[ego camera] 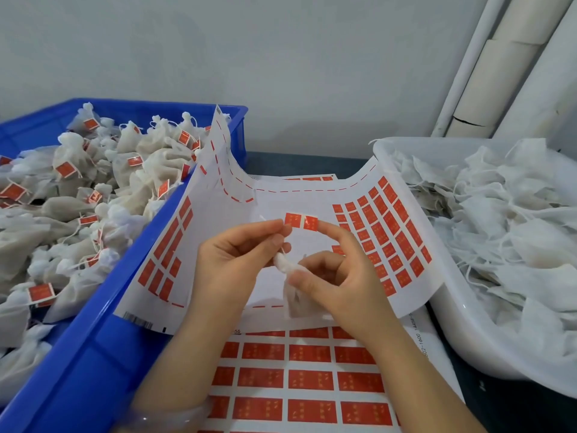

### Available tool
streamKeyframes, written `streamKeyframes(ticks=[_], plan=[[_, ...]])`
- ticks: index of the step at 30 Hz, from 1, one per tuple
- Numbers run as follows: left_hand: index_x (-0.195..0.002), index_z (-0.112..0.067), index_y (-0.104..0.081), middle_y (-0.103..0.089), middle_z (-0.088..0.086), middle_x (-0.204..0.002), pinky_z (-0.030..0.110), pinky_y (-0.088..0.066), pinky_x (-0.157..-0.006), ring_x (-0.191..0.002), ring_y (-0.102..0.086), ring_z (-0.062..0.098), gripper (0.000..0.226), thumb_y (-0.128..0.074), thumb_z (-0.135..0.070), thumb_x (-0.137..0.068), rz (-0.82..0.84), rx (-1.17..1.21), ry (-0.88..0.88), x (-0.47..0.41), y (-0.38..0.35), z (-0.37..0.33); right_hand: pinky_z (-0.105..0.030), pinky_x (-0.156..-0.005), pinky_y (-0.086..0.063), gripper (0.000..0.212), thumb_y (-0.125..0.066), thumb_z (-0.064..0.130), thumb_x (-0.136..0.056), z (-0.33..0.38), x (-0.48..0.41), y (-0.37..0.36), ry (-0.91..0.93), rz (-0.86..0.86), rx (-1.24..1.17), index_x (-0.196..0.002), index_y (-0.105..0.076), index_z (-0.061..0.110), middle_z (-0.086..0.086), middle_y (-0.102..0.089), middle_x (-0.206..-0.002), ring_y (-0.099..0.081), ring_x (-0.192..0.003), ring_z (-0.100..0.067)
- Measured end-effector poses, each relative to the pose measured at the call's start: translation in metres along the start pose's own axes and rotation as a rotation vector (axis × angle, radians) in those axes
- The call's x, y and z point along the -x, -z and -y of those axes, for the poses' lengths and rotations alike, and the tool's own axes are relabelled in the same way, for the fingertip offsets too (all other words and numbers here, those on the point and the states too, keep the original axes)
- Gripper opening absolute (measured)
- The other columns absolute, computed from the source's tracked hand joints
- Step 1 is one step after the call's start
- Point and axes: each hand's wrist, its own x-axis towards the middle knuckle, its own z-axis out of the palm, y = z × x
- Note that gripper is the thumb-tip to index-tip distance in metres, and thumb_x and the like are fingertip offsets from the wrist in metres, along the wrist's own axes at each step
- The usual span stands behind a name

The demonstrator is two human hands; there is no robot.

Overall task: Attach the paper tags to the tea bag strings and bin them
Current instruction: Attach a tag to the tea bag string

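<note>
In the head view, a red paper tag [301,220] is held up in the middle, above a curved label sheet [224,220]. The string [261,217] is pinched between the thumb and forefinger of the left hand [237,260], just at the left edge of the tag. The right edge of the tag is touched by the forefinger of the right hand [338,276]. The tea bag [293,300] is gripped lower down by the thumb and the curled fingers of this same hand, and its tied top is seen between both hands. A blue bin [93,354] full of tagged bags [71,157] is placed at the left, and a white tub [462,339] of untagged bags [515,239] at the right. A second label sheet [309,379] is laid flat on the dark worktop [312,165], under the forearms.
</note>
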Motion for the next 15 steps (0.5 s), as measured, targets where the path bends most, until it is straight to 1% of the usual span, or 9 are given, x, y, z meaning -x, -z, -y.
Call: streamKeyframes(ticks=[2,4,6,8,10,12,15], plan=[[-0.076,-0.032,-0.074,-0.074,-0.008,-0.082,0.016,-0.053,-0.059,-0.073,-0.071,0.014,0.021,-0.065,-0.013,-0.075,0.037,-0.042,0.022,0.0,-0.001,0.002,-0.006,-0.067,-0.047,0.054,-0.062,0.058,-0.061,0.001,-0.002,0.002,-0.018,-0.076,-0.062,-0.111,-0.045,0.043,0.025,-0.066,-0.09,-0.063,-0.088,0.003],[-0.078,-0.033,-0.071,-0.074,-0.013,-0.081,0.015,-0.053,-0.058,-0.072,-0.071,0.01,0.029,-0.065,-0.005,-0.08,0.067,-0.094,0.054,0.001,-0.003,0.004,-0.006,-0.067,-0.048,0.044,-0.058,0.059,-0.062,0.002,-0.004,0.005,-0.043,-0.198,-0.09,-0.102,-0.052,0.042,0.029,-0.065,-0.093,-0.062,-0.09,0.005],[-0.078,-0.036,-0.069,-0.073,-0.018,-0.081,0.013,-0.052,-0.056,-0.072,-0.07,0.006,0.033,-0.065,-0.003,-0.081,0.086,-0.13,0.079,0.001,-0.004,0.005,-0.007,-0.063,-0.049,0.034,-0.058,0.057,-0.063,0.002,-0.005,0.008,-0.072,-0.312,-0.11,-0.092,-0.058,0.039,0.029,-0.065,-0.091,-0.063,-0.088,0.004],[-0.078,-0.039,-0.067,-0.071,-0.024,-0.079,0.011,-0.05,-0.054,-0.071,-0.069,0.003,0.036,-0.067,-0.003,-0.08,0.106,-0.147,0.093,0.001,-0.006,0.006,-0.01,-0.059,-0.051,0.03,-0.06,0.053,-0.062,0.002,-0.005,0.012,-0.107,-0.381,-0.173,-0.085,-0.063,0.033,0.022,-0.068,-0.085,-0.066,-0.081,-0.001],[-0.081,-0.043,-0.064,-0.068,-0.031,-0.079,0.008,-0.048,-0.052,-0.07,-0.068,0.001,0.04,-0.068,-0.003,-0.079,0.139,-0.18,0.099,0.002,-0.007,0.006,-0.019,-0.063,-0.054,0.031,-0.063,0.048,-0.06,0.002,-0.005,0.013,-0.158,-0.388,-0.265,-0.082,-0.067,0.027,0.012,-0.071,-0.081,-0.069,-0.076,-0.01],[-0.086,-0.048,-0.061,-0.064,-0.035,-0.084,0.008,-0.047,-0.051,-0.07,-0.068,0.001,0.047,-0.07,-0.003,-0.078,0.19,-0.217,0.108,0.004,-0.01,0.006,-0.027,-0.068,-0.055,0.031,-0.066,0.045,-0.056,0.002,-0.005,0.013,-0.203,-0.341,-0.365,-0.079,-0.072,0.024,0.005,-0.072,-0.08,-0.068,-0.073,-0.016],[-0.093,-0.051,-0.058,-0.061,-0.035,-0.095,0.013,-0.05,-0.053,-0.07,-0.07,0.01,0.054,-0.071,-0.001,-0.077,0.243,-0.224,0.107,0.006,-0.011,0.007,-0.024,-0.062,-0.052,0.022,-0.069,0.036,-0.055,0.005,-0.004,0.009,-0.232,-0.23,-0.483,-0.074,-0.075,0.027,0.0,-0.071,-0.075,-0.064,-0.063,-0.013]])
